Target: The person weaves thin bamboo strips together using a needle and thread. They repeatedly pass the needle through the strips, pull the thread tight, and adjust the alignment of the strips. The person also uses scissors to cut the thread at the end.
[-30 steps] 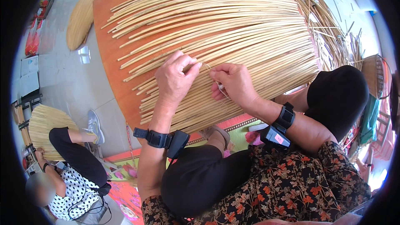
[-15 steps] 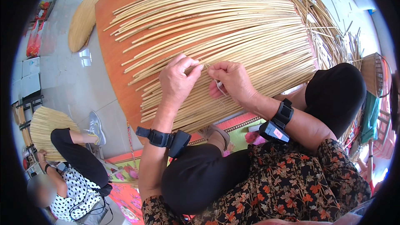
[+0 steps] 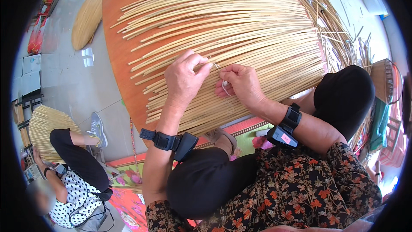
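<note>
Long pale reed stalks lie side by side across an orange board. My left hand is closed in a pinch over the stalks near the middle, holding the tip of a stalk and thin pale string between thumb and forefinger. Just to its right my right hand pinches the same string, a small white wound bit at its curled fingers. The string hangs in loose loops below that hand, over the lower stalks. Black devices are strapped to both my forearms.
A co-worker sits at lower left with a fan-shaped reed mat. An oval woven piece lies on the tiled floor at upper left. Loose reeds and a basket are at right; a flowered cloth lies below.
Both hands stay close together at the string. My left hand has risen slightly and moved a little to the right; my right hand has shifted slightly right, with more string showing between them.
</note>
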A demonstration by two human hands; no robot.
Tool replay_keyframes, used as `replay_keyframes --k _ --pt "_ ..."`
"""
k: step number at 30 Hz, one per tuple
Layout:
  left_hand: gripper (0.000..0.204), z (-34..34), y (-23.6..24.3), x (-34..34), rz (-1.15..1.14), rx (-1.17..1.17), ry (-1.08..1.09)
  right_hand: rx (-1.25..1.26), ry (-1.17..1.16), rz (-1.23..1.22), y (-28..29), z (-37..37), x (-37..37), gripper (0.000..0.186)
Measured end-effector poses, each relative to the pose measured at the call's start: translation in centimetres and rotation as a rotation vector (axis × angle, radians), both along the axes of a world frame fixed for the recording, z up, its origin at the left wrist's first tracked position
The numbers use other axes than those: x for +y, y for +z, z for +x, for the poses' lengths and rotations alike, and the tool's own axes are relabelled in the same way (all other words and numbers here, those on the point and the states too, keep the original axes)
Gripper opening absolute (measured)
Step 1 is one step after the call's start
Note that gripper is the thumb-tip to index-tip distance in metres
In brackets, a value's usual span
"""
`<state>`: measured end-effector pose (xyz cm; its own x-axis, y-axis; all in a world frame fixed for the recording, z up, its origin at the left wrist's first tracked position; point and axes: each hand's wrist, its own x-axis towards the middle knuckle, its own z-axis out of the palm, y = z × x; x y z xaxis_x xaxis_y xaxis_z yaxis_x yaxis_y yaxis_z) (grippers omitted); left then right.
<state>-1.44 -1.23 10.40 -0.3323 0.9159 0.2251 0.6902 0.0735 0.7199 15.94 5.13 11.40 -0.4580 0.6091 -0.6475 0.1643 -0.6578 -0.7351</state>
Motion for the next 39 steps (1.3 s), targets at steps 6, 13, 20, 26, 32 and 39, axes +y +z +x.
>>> replay_keyframes --k 6,13,20,26,32,39 --pt "0.014 0.3 -0.4 -0.1 -0.071 0.007 -0.025 0.031 -0.042 0.071 -0.4 -0.1 -0.4 0.02" --pt "0.013 0.5 -1.1 0.0 0.027 0.036 -0.018 -0.005 -0.066 0.024 -0.9 -1.4 0.4 0.016" --pt "0.015 0.5 -0.7 -0.1 0.036 0.068 0.015 -0.021 0.0 0.142 -0.3 -0.6 0.7 0.015" --pt "0.018 0.4 -1.7 -0.1 0.105 0.109 0.017 -0.296 0.347 1.475 1.7 0.7 4.2 0.015" --pt "0.017 0.6 -2.0 -0.1 0.164 0.088 -0.001 -0.379 0.77 1.133 0.5 -2.9 7.3 0.017" --pt "0.014 0.5 -1.6 0.0 0.119 -0.028 -0.013 -0.388 0.891 0.99 0.7 -4.1 8.6 0.015"
